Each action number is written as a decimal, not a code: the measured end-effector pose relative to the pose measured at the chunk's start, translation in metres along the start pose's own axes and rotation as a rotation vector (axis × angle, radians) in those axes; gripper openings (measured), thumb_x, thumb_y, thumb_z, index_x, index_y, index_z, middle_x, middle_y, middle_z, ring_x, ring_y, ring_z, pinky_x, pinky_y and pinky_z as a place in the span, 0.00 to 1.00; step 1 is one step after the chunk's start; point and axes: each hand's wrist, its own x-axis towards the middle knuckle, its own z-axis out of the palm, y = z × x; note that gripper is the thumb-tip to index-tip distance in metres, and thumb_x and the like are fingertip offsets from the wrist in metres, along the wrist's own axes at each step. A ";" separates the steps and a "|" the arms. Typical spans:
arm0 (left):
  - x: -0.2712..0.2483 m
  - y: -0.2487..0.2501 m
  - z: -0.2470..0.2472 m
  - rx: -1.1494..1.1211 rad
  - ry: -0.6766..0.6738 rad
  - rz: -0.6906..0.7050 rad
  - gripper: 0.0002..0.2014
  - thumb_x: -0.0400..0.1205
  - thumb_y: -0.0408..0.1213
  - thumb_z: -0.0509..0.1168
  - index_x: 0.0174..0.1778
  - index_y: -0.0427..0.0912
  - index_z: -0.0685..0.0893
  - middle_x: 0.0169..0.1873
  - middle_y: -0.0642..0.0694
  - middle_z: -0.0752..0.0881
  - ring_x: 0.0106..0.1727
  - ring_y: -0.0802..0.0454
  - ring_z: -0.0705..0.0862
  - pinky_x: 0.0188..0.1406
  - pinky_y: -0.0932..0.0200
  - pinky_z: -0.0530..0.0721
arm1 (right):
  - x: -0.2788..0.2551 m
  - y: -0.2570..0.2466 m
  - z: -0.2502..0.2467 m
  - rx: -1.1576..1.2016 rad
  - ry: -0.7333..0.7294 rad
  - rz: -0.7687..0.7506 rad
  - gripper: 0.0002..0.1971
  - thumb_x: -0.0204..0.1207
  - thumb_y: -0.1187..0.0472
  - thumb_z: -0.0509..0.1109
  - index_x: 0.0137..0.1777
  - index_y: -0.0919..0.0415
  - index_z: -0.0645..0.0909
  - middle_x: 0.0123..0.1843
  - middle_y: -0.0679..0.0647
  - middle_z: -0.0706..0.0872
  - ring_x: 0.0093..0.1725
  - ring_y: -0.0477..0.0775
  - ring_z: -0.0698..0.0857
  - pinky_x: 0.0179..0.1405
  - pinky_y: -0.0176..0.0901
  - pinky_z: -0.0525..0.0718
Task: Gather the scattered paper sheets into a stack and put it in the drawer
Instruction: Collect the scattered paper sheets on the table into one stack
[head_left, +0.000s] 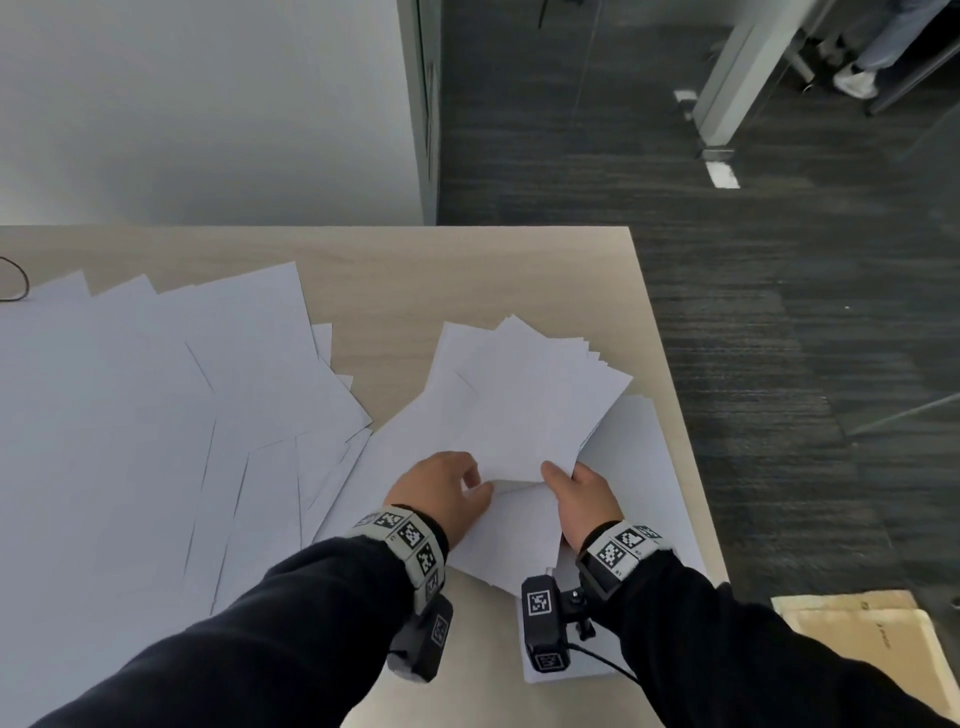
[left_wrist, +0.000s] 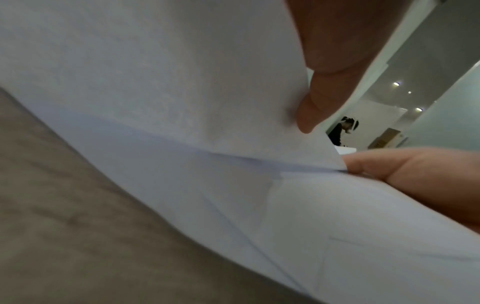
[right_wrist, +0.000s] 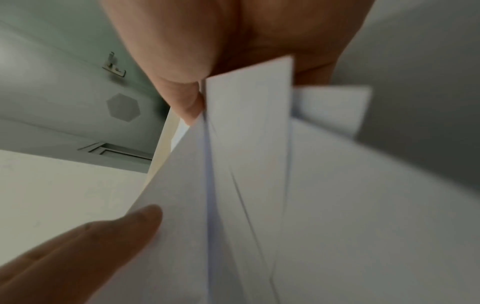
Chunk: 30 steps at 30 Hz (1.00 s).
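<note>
A fanned bundle of white paper sheets (head_left: 530, 395) is tilted up over the right part of the wooden table (head_left: 467, 270). My left hand (head_left: 441, 488) pinches its near left corner and my right hand (head_left: 576, 493) grips its near right edge. In the left wrist view a finger (left_wrist: 322, 86) and the thumb (left_wrist: 389, 166) pinch the paper (left_wrist: 182, 92). In the right wrist view the thumb (right_wrist: 187, 96) presses on the sheets' edges (right_wrist: 246, 144). Many loose sheets (head_left: 156, 415) lie overlapping on the left of the table. No drawer is in view.
More sheets (head_left: 639, 467) lie flat under the bundle, near the table's right edge (head_left: 675, 395). A black cable (head_left: 15, 280) loops at the far left. On the dark carpet stand a cardboard box (head_left: 872, 639) at lower right and a person's legs (head_left: 878, 47) far back.
</note>
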 end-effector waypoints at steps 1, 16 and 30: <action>0.002 -0.001 -0.004 -0.017 0.009 -0.026 0.10 0.79 0.55 0.63 0.43 0.54 0.80 0.53 0.56 0.87 0.52 0.54 0.85 0.53 0.55 0.84 | 0.001 0.000 -0.001 0.009 -0.004 0.008 0.22 0.80 0.47 0.66 0.42 0.69 0.78 0.34 0.57 0.78 0.35 0.54 0.78 0.38 0.46 0.77; 0.009 0.017 -0.011 -0.400 0.237 -0.135 0.09 0.80 0.55 0.65 0.44 0.55 0.80 0.48 0.62 0.86 0.49 0.58 0.85 0.45 0.59 0.78 | -0.010 0.013 -0.021 -0.131 -0.143 -0.015 0.14 0.75 0.63 0.59 0.50 0.70 0.83 0.36 0.57 0.83 0.34 0.55 0.80 0.38 0.44 0.79; -0.016 -0.049 0.003 0.089 0.067 -0.331 0.34 0.80 0.59 0.58 0.83 0.60 0.56 0.87 0.52 0.44 0.86 0.47 0.48 0.81 0.37 0.58 | -0.013 0.008 -0.017 -0.052 -0.186 -0.054 0.11 0.79 0.51 0.69 0.48 0.57 0.87 0.43 0.52 0.91 0.46 0.55 0.90 0.54 0.50 0.86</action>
